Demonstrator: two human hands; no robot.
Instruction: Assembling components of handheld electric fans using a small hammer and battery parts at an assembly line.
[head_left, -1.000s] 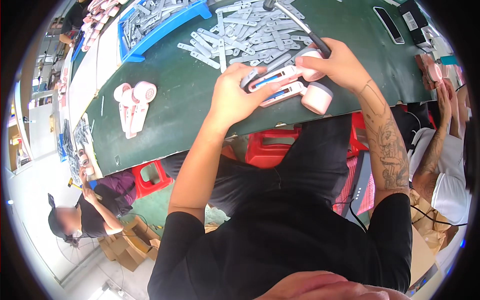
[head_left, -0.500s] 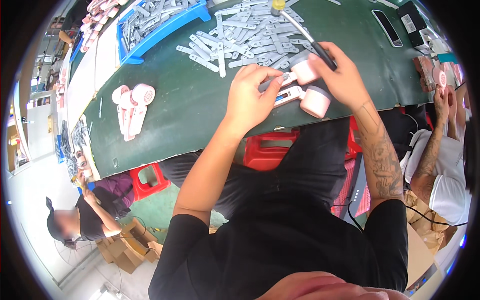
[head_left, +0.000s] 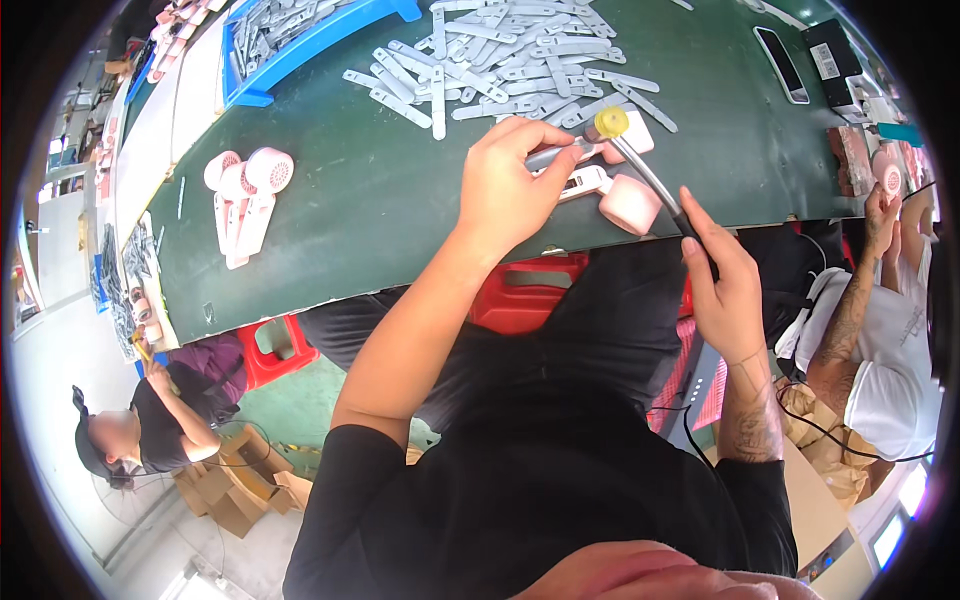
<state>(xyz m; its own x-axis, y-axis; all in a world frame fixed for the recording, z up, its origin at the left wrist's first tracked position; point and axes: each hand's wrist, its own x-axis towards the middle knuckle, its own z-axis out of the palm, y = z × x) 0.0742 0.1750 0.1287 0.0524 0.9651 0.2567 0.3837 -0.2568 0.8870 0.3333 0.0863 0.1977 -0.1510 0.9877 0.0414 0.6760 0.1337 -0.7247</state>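
My right hand [head_left: 725, 285] is closed round the black handle of a small hammer [head_left: 655, 180]. Its yellow head is over the far pink handheld fan [head_left: 633, 137], close to the fingertips of my left hand; I cannot tell whether it touches. My left hand [head_left: 512, 185] pinches a grey plastic strip [head_left: 543, 158] at that fan's handle, which the fingers and hammer head partly hide. Just nearer to me lies a second pink fan [head_left: 628, 206], its white-edged handle running under my left fingers. Beyond both hands spreads a heap of loose grey strips [head_left: 520, 50].
Several finished-looking pink fans [head_left: 243, 195] lie together on the green table [head_left: 350, 220] at left. A blue bin [head_left: 320, 52] of grey strips stands far left. A phone [head_left: 780, 65] and black box [head_left: 832, 50] are far right. Co-workers sit at both sides, one holding a fan.
My right hand has come down and nearer to me, swinging the hammer's yellow head from beyond the heap's edge down to the far fan. My left hand stays nearly in place, still pinching.
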